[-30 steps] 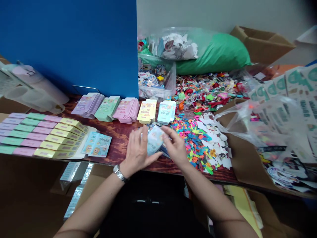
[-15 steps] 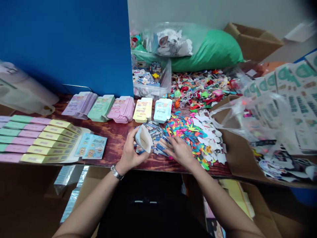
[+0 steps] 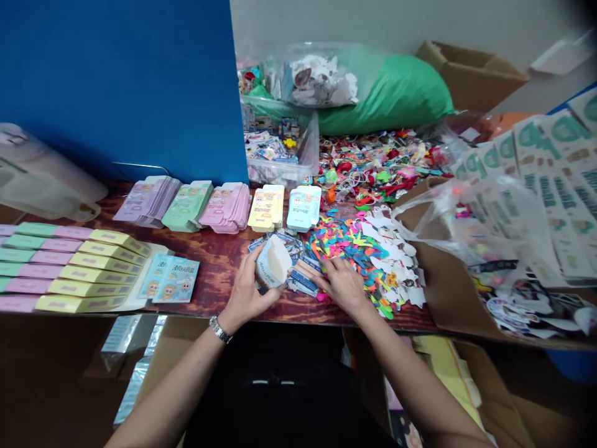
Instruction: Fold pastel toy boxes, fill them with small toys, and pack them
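My left hand (image 3: 247,289) is wrapped round a small light blue carton (image 3: 272,264). The carton's open mouth faces up and to the right, showing its pale inside. Just right of it, my right hand (image 3: 342,286) has its fingers closed at the edge of a small printed card (image 3: 306,271), tilted toward the carton. Beneath both hands lies a pile of blue-and-white printed cards (image 3: 290,244), partly hidden by the carton. Beside the right hand spreads a heap of small brightly coloured pieces (image 3: 342,236), with white cut-out pieces (image 3: 396,249) beyond it.
Flat cartons stand in stacks along the back, including yellow (image 3: 267,208) and light blue (image 3: 303,208) ones. Filled yellow boxes (image 3: 88,286) and two blue boxes (image 3: 180,281) lie left. A clear tub (image 3: 303,168), mixed trinkets (image 3: 373,162) and a cardboard box (image 3: 448,267) are rightward.
My left hand has turned the carton so its printed side shows more. My right hand's fingers have drawn in on a card and lifted it slightly. The view has shifted a little.
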Motion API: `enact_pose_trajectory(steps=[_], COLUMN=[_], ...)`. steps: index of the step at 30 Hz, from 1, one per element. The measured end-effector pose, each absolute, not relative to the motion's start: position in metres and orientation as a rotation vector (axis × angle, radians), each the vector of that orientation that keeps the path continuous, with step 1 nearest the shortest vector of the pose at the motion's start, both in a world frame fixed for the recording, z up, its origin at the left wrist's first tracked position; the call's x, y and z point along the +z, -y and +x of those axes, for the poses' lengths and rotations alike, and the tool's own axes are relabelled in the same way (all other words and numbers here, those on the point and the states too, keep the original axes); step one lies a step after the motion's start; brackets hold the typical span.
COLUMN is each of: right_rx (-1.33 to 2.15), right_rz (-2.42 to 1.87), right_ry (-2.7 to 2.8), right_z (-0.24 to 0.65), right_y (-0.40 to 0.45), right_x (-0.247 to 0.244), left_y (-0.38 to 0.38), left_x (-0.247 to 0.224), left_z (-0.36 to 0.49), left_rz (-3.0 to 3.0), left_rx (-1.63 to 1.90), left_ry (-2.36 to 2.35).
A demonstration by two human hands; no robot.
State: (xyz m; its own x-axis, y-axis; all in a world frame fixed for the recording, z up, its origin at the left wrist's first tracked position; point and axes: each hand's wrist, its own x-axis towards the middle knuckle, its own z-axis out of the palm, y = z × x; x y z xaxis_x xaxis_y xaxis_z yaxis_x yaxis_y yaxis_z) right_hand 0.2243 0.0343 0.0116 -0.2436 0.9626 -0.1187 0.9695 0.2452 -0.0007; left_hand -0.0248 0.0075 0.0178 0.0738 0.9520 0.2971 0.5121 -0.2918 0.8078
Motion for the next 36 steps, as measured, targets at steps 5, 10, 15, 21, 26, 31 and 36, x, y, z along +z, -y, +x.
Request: enact_pose_trajectory(steps=[5, 10, 15, 21, 26, 31, 36], right_rx=[-0.089, -0.139, -0.108, -0.528, -0.451, 0.015, -0.394], right_rz=[1.872, 1.872, 2.022, 2.241, 2.106, 1.513, 1.563], right_ry=[-2.496, -2.423, -2.486, -3.008, -3.320, -3.347, -3.435], right_z=[0.229, 0.226, 0.227, 0.236, 0.228, 0.202, 0.183], right_y=[-0.029, -0.028, -0.030, -0.032, -0.035, -0.032, -0.023], right_x=[0.010, 0.009, 0.002, 0.037, 0.085, 0.080, 0.059], left_y=[-0.006, -0.007, -0.006, -0.008, -0.010, -0.006, -0.003], left_x=[0.013, 0.011, 0.008, 0.009, 0.011, 0.007, 0.003], left_z=[-0.024, -0.023, -0.023, -0.025, -0.025, -0.015, -0.002], left_rz=[1.824, 1.819, 1.824, 1.947, 2.137, 2.319, 2.306], left_rx=[1.130, 1.163, 1.155, 1.172, 1.147, 1.064, 1.048], left_ry=[-1.460, -1.471, -1.477, -1.566, -1.645, -1.641, -1.540])
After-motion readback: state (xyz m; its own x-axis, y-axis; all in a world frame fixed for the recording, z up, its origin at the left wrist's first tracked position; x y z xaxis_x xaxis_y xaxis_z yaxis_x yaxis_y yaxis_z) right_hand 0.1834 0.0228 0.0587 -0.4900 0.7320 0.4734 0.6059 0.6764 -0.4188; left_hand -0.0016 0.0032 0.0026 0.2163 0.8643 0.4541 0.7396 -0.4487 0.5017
